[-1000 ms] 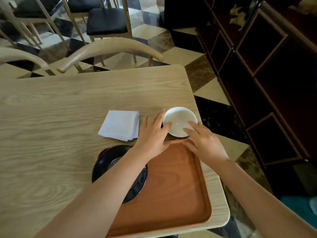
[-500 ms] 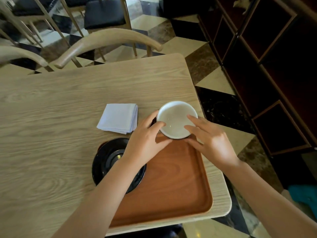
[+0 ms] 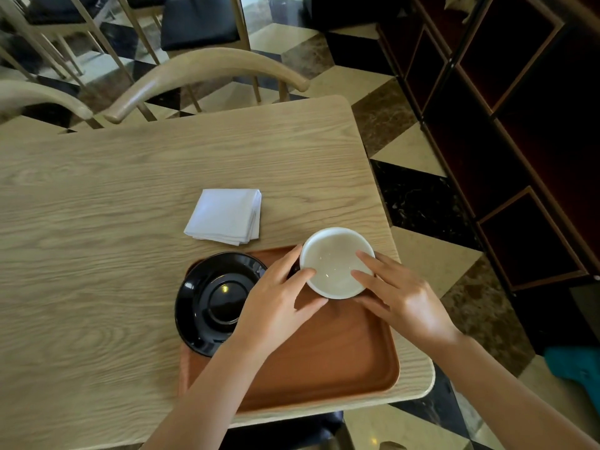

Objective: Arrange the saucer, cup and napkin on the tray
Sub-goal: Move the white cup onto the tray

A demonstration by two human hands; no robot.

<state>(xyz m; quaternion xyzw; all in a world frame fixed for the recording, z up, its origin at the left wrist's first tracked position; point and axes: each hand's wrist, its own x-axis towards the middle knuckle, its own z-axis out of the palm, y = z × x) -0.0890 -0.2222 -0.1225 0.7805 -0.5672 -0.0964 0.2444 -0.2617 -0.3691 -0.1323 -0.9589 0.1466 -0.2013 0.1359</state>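
A white cup (image 3: 336,259) is held over the far right corner of the brown tray (image 3: 341,362). My left hand (image 3: 276,303) grips its left rim and my right hand (image 3: 399,297) grips its right rim. A black saucer (image 3: 211,300) lies on the tray's left side, overhanging the left edge; my left forearm covers its near right part. A folded white napkin (image 3: 225,216) lies on the wooden table (image 3: 97,254) just beyond the tray. I cannot tell whether the cup touches the tray.
The tray sits at the table's near right corner, close to both edges. Two curved wooden chair backs (image 3: 201,73) stand at the far side. A dark shelf unit (image 3: 519,125) lines the right, across a tiled floor.
Both hands have taken hold of the cup and brought it nearer, from the table beyond the tray to over the tray's far right corner. The camera view has shifted.
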